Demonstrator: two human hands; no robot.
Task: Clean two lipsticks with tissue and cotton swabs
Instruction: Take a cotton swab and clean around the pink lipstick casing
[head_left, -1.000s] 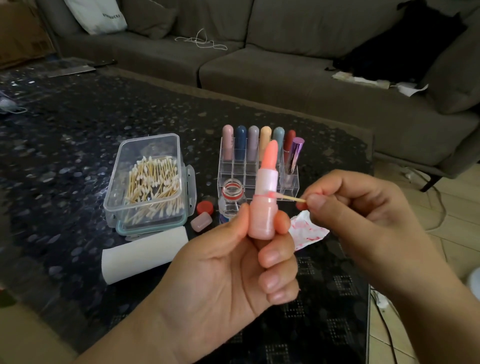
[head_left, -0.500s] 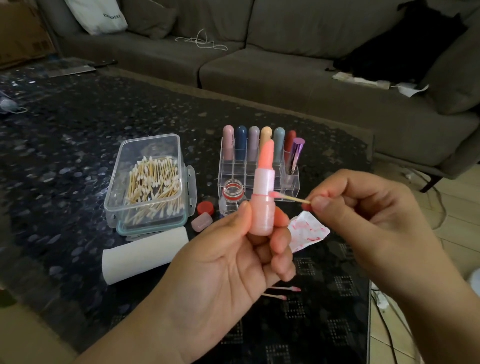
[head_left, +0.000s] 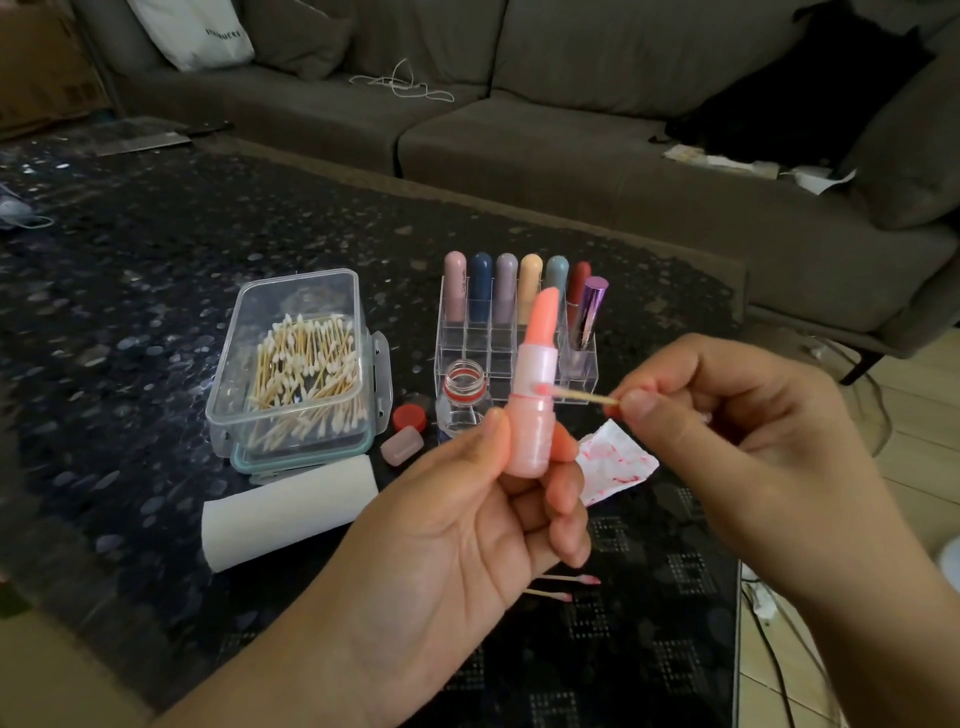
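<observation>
My left hand (head_left: 467, 530) holds an uncapped pink lipstick (head_left: 535, 395) upright by its base, the coral bullet fully out. My right hand (head_left: 737, 431) pinches a wooden cotton swab (head_left: 576, 394) whose pink-stained tip touches the groove of the tube just above the base. A folded tissue (head_left: 615, 465) smeared with red lies on the table behind the lipstick. Two used swabs (head_left: 561, 587) lie on the table under my left hand. The lipstick's pink cap (head_left: 402, 444) lies beside the swab box.
A clear box of cotton swabs (head_left: 298, 364) stands at the left, with a tissue roll (head_left: 288, 512) in front of it. A clear organizer (head_left: 519, 332) holds several lipsticks. An open small bottle (head_left: 464, 400) and its red cap (head_left: 409, 417) stand nearby. A grey sofa (head_left: 571, 130) lies beyond the table.
My left fingers have turned the lipstick a little and shifted their grip. The swab tip has stayed at the groove of the tube, moving slightly along it.
</observation>
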